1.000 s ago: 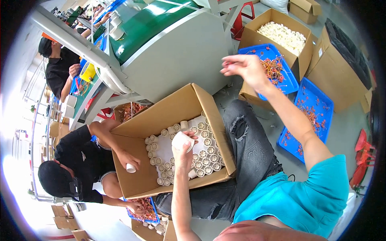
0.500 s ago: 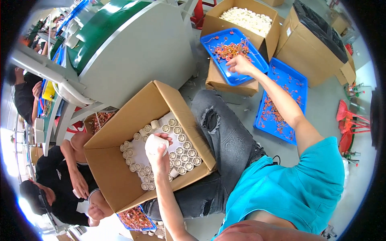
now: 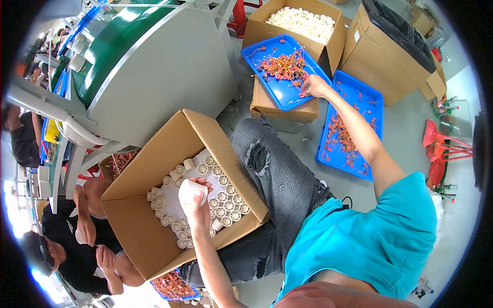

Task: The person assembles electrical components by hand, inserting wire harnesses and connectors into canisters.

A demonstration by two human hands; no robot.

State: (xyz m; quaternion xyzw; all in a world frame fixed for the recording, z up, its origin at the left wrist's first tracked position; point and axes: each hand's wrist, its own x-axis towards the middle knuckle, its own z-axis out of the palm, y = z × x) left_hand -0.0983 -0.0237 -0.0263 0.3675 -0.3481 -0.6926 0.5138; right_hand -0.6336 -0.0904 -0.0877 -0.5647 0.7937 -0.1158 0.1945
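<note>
My left hand (image 3: 196,208) is closed round a white plastic cup-shaped part (image 3: 192,192), held above an open cardboard box (image 3: 136,218). Inside that box, several rows of similar round white parts (image 3: 218,211) stand around a pale sheet. My right hand (image 3: 317,86) reaches to the right edge of a pile of small red parts with orange wires (image 3: 281,66). These lie in a blue tray (image 3: 285,102). The fingertips are pinched together among the red pieces; what sits between them is too small to make out.
A second blue tray (image 3: 328,159) with scattered wired parts lies beside the first. Behind are a carton of small cream pieces (image 3: 303,23) and a black-lined carton (image 3: 382,61). A grey-sided machine (image 3: 169,66) stands at left, with a seated co-worker (image 3: 67,226) below it.
My right hand has shifted from above the tray's middle to the pile's right edge, its fingers lower. My left hand keeps the white part. The whole view has shifted slightly.
</note>
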